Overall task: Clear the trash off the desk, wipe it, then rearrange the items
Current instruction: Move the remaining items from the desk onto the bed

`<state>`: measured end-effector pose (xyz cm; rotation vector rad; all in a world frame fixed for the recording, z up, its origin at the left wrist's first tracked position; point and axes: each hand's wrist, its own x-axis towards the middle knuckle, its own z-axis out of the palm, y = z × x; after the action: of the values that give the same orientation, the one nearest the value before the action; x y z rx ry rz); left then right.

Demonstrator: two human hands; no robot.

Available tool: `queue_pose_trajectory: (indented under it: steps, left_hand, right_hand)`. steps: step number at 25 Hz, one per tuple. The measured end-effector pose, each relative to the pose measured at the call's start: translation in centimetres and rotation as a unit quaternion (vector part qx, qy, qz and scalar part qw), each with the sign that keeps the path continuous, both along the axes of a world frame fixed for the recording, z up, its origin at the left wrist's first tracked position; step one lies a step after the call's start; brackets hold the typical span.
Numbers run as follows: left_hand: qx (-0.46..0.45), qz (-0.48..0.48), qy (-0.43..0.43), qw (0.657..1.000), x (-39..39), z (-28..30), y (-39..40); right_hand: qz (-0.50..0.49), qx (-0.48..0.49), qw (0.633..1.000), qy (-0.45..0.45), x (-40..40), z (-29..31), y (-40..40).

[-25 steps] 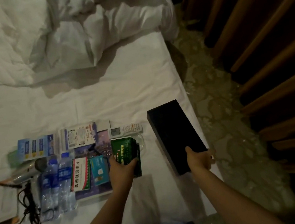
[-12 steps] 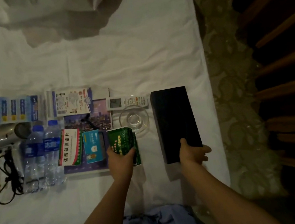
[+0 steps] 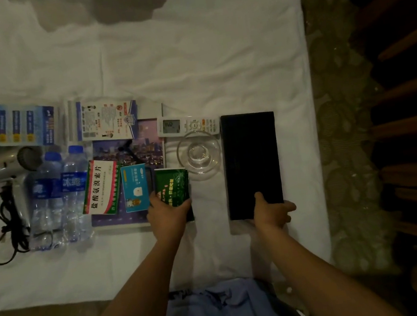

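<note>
Head-cam view looking down at a white bedsheet (image 3: 213,60) w/ items laid in rows. Left hand (image 3: 168,215) curls around the near end of a green packet (image 3: 174,184): thumb on the left edge, fingers wrapped at the right. Packet lies just right of a small blue box (image 3: 135,188) and near-left of a clear glass bowl (image 3: 199,154). Right hand (image 3: 271,212) grips the near end of a long black box (image 3: 251,161), thumb on top, fingers under and around the near right corner; whether the box rests fully on the sheet can't be told. Box sits right beside the bowl, far end next to a white remote (image 3: 187,126).

Further left: a red-and-white medicine box (image 3: 101,189) atop a purple night-city booklet (image 3: 142,149), two water bottles (image 3: 56,194) side by side, a hair dryer (image 3: 10,164) w/ black cord (image 3: 8,224), and two leaflets (image 3: 63,122) along the back row. Patterned carpet (image 3: 344,135) to the right of the bed.
</note>
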<state>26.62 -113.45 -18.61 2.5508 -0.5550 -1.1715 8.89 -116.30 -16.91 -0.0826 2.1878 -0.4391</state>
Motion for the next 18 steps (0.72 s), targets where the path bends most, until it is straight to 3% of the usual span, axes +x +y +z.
queue_pose_trajectory:
  steps: [4, 7, 9, 13, 18]
  left_hand:
    - [0.027, -0.041, -0.011, 0.999, -0.5, 0.1, 0.0]
    - [0.034, -0.084, -0.022, 0.996, -0.1, 1.8, 0.6]
    - [0.029, -0.124, -0.042, 0.991, 0.6, 3.5, 1.3]
    - [-0.010, -0.222, -0.078, 0.972, 2.6, 9.0, 2.8]
    - [-0.017, -0.327, -0.184, 0.927, 6.4, 16.4, 5.3]
  right_hand:
    - [0.057, -0.012, 0.998, 0.009, -0.4, -0.2, 0.7]
    - [0.209, -0.015, 0.976, 0.052, -1.2, 0.3, 1.8]
    - [0.357, -0.005, 0.929, 0.099, -1.5, 1.6, 2.3]
    - [0.597, -0.046, 0.789, 0.135, -0.3, 6.6, 2.8]
    - [0.687, -0.152, 0.707, 0.071, 5.9, 13.9, 1.7]
